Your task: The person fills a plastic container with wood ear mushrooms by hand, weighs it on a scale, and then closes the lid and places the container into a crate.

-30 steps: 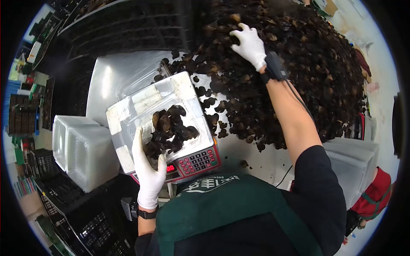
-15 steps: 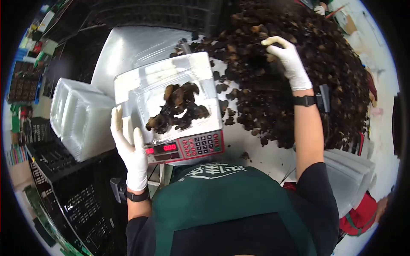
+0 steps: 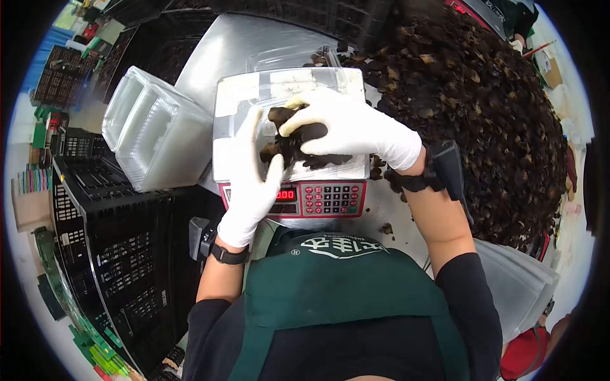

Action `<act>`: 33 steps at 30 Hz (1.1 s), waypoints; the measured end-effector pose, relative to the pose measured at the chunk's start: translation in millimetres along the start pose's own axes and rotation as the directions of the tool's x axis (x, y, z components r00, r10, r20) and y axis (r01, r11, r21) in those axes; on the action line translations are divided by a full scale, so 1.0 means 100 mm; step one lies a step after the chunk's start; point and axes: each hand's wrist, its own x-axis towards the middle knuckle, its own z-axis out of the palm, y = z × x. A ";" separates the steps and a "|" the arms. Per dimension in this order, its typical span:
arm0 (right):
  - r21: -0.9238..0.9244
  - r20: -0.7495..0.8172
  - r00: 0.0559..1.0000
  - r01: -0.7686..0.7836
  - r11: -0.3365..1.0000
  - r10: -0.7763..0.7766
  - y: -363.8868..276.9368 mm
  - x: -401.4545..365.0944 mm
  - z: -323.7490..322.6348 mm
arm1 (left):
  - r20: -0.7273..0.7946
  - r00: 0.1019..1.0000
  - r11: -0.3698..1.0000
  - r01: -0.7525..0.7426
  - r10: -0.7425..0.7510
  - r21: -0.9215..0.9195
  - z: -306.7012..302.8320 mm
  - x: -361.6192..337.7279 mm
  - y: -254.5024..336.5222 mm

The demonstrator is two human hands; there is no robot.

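Note:
A digital scale (image 3: 222, 149) with a red-framed keypad carries a clear plastic tray (image 3: 264, 98), and dark brown wood ear mushrooms (image 3: 330, 161) lie in that tray. My right hand (image 3: 346, 124), in a white glove, reaches over it from the right, fingers curled round a few dark pieces; its palm side is hidden. At the tray's left side is my left hand (image 3: 251, 171), also gloved, thumb and fingers apart beside the mushrooms, gripping nothing visible. The red display is partly covered by this hand.
A large heap of mushrooms (image 3: 489, 127) covers the right of the metal table (image 3: 213, 57). Nested clear containers (image 3: 159, 130) stand left of the scale, above black crates (image 3: 127, 241). More translucent containers (image 3: 515, 279) sit at lower right. Another person's hand (image 3: 518, 46) shows at top right.
My right hand has moved left from the heap to the tray on the scale. My left hand has come in closer to the tray's mushrooms. The camera view has shifted.

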 end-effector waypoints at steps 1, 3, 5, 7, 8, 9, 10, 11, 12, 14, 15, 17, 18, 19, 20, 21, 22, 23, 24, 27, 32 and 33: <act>-0.069 -0.004 0.999 0.037 0.997 -0.037 0.03 0.01 0.04 | 0.060 0.997 0.995 0.046 -0.041 -0.085 0.00 0.00 0.02; 0.038 0.046 0.999 -0.015 0.999 0.013 0.00 -0.02 -0.07 | 0.100 0.993 0.991 0.067 -0.055 -0.115 0.06 -0.05 -0.06; 0.119 0.055 0.995 -0.088 0.989 0.082 -0.10 -0.06 -0.27 | 0.097 0.995 0.996 0.020 -0.011 -0.086 0.06 -0.07 -0.12; 0.028 -0.035 0.993 -0.114 0.993 0.115 -0.13 -0.16 -0.36 | 0.098 0.995 0.997 -0.001 0.008 -0.073 0.06 -0.07 -0.13; 0.114 -0.102 0.983 -0.139 0.984 0.150 -0.15 -0.19 -0.38 | 0.100 0.995 0.997 0.002 0.006 -0.074 0.04 -0.06 -0.11; 0.137 -0.166 0.965 -0.182 0.974 0.204 -0.15 -0.25 -0.38 | 0.101 0.995 0.997 0.004 0.004 -0.074 0.02 -0.04 -0.09; 0.163 -0.228 0.939 -0.222 0.961 0.256 -0.14 -0.31 -0.36 | 0.090 0.996 0.997 0.016 -0.010 -0.069 0.00 -0.03 -0.08; 0.191 -0.287 0.907 -0.259 0.947 0.307 -0.14 -0.38 -0.35 | 0.078 0.997 0.998 0.029 -0.024 -0.063 -0.03 -0.02 -0.06; 0.300 -0.283 0.873 -0.313 0.901 0.397 -0.17 -0.43 -0.35 | 0.067 0.997 0.997 0.043 -0.039 -0.057 -0.06 -0.02 -0.06; 0.383 -0.353 0.820 -0.313 0.869 0.451 -0.12 -0.55 -0.31 | -0.021 0.999 0.999 0.032 -0.031 0.022 -0.16 0.04 -0.11; 0.425 -0.384 0.790 -0.309 0.851 0.479 -0.07 -0.63 -0.27 | -0.065 0.996 0.998 0.056 -0.056 -0.001 -0.22 0.08 -0.10; 0.456 -0.466 0.725 -0.294 0.840 0.507 -0.04 -0.80 -0.20 | -0.218 0.971 0.993 0.078 -0.096 -0.092 -0.36 0.18 -0.18; 0.512 -0.472 0.677 -0.311 0.801 0.565 -0.02 -0.89 -0.16 | -0.275 0.959 0.998 0.061 -0.068 -0.034 -0.47 0.24 -0.23; 0.570 -0.467 0.628 -0.325 0.755 0.623 0.00 -1.00 -0.11 | -0.310 0.945 0.995 0.087 -0.100 -0.054 -0.56 0.30 -0.21; 0.587 -0.458 0.592 -0.359 0.725 0.664 0.00 -1.08 -0.06 | -0.318 0.945 0.997 0.065 -0.075 -0.041 -0.64 0.36 -0.25; 0.573 -0.452 0.586 -0.387 0.722 0.673 0.06 -1.20 0.01 | -0.326 0.944 0.999 0.042 -0.048 -0.025 -0.70 0.43 -0.31; 0.585 -0.444 0.576 -0.394 0.709 0.686 0.08 -1.28 0.07 | -0.309 0.951 0.999 0.042 -0.033 0.021 -0.74 0.48 -0.31; 0.593 -0.441 0.565 -0.399 0.699 0.697 0.08 -1.32 0.13 | -0.291 0.957 0.997 0.036 -0.015 0.065 -0.74 0.55 -0.32; 0.596 -0.440 0.553 -0.410 0.691 0.708 0.05 -1.33 0.16 | -0.274 0.961 0.999 0.028 -0.018 0.032 -0.70 0.63 -0.36; 0.431 -0.524 0.612 -0.409 0.804 0.592 -0.07 -1.20 0.20 | -0.163 0.986 0.981 0.066 -0.036 0.183 -0.54 0.80 -0.48; 0.118 -0.532 0.754 -0.383 0.916 0.384 -0.38 -0.72 0.24 | -0.126 0.975 0.843 -0.091 0.185 0.530 -0.05 1.08 -1.11; 0.139 -0.477 0.797 -0.347 0.928 0.370 -0.37 -0.68 0.31 | -0.113 0.960 0.817 -0.151 0.255 0.557 0.01 1.09 -1.28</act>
